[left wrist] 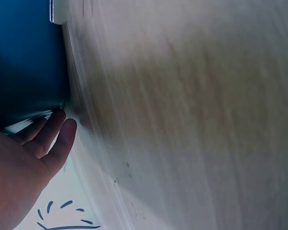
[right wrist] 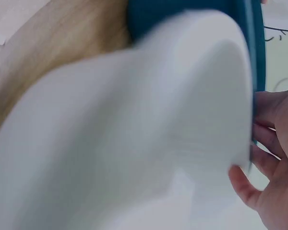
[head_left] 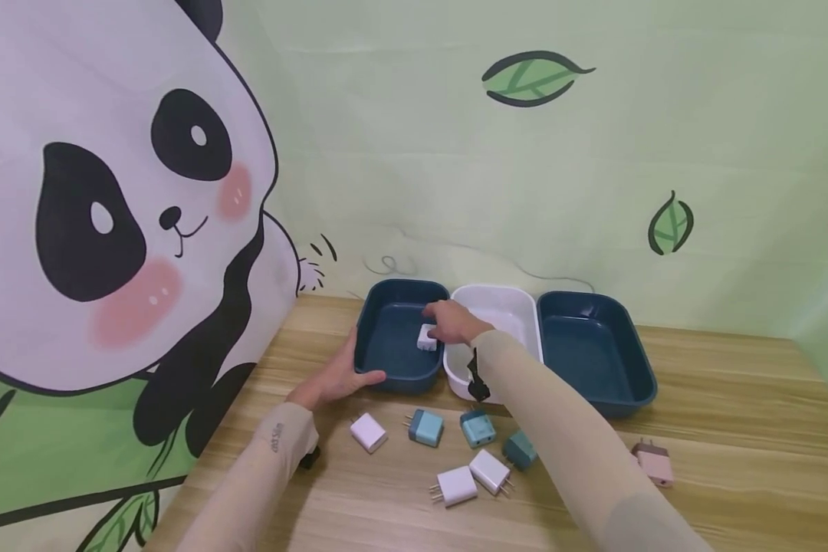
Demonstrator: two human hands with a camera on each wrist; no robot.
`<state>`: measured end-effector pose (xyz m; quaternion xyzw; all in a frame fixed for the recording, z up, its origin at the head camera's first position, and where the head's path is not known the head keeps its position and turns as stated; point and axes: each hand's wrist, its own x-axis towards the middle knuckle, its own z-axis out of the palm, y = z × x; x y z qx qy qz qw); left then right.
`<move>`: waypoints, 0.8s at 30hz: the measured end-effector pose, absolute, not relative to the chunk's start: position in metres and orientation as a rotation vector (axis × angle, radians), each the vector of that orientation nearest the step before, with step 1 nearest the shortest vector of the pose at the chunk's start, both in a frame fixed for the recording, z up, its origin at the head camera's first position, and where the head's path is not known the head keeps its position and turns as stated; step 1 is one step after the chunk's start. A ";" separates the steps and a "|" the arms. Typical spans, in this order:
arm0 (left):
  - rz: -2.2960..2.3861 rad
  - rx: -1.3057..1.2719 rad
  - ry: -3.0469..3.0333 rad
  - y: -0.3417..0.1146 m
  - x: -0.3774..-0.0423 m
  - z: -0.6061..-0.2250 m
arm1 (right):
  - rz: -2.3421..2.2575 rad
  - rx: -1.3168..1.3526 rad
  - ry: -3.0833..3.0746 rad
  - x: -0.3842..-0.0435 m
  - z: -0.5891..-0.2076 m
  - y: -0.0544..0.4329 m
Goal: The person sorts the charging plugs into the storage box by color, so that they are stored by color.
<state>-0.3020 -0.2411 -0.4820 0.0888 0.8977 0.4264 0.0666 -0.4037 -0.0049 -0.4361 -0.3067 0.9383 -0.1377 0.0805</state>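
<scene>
My right hand [head_left: 451,322] reaches over the left blue bin [head_left: 402,382], holding a small white charger [head_left: 426,337] at its fingertips, prongs pointing down. From the right wrist, the white bin's wall [right wrist: 134,143] fills much of the view; my fingers [right wrist: 268,160] reach past its rim, and the charger is hidden. Against the left side of the left blue bin lies my left hand [head_left: 338,376], thumb extended along the front corner. The left wrist view has its spread fingers [left wrist: 50,136] touching the bin's lower edge [left wrist: 29,72].
A white bin [head_left: 500,291] stands in the middle, with another blue bin [head_left: 593,360] to its right. In front lie several chargers: white [head_left: 368,433], light blue [head_left: 425,428], teal [head_left: 520,450], and a pink one [head_left: 654,464] farther right. A printed cloth wall [head_left: 421,153] rises behind.
</scene>
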 end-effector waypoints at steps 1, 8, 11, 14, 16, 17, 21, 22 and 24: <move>1.273 0.269 2.709 -0.241 -0.302 -0.482 | -0.429 -0.938 2.805 -0.403 -0.434 -0.002; 1.250 0.273 2.717 -0.240 -0.303 -0.481 | -0.545 -0.984 2.748 -0.393 -0.412 0.014; 1.240 0.293 2.728 -0.240 -0.303 -0.482 | -0.566 -0.983 2.717 -0.384 -0.403 0.018; 1.225 0.297 2.737 -0.240 -0.304 -0.485 | -0.577 -1.009 2.697 -0.374 -0.396 0.021; 1.222 0.300 2.737 -0.241 -0.305 -0.485 | -0.581 -1.040 2.691 -0.367 -0.392 0.022; 1.224 0.302 2.737 -0.241 -0.305 -0.486 | -0.583 -1.053 2.688 -0.363 -0.390 0.023; 1.236 0.306 2.730 -0.241 -0.304 -0.484 | -0.609 -1.092 2.671 -0.348 -0.383 0.027; 1.238 0.304 2.729 -0.240 -0.304 -0.483 | -0.621 -1.098 2.669 -0.344 -0.382 0.028; 1.222 0.302 2.730 -0.240 -0.304 -0.482 | -0.655 -1.109 2.658 -0.335 -0.378 0.031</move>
